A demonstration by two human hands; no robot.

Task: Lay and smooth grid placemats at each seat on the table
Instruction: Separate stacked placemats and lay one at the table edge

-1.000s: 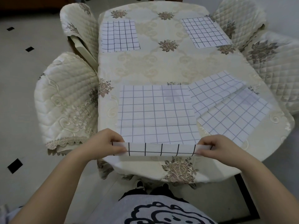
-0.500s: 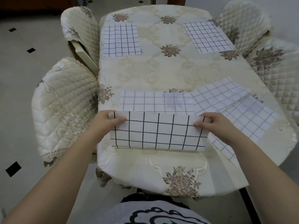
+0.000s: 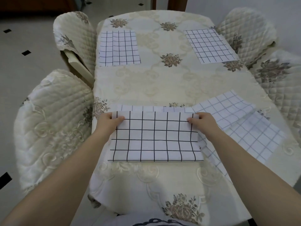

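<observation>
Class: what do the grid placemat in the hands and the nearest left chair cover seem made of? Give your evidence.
Grid placemat: probably thin cloth, matte; it is folded over softly and ripples along its edge. Chair cover: likely padded quilted fabric with slight sheen; stitched ridges and embroidered scrolls show.

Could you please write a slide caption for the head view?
Left hand and right hand pinch the near grid placemat, folded over itself on the table.
</observation>
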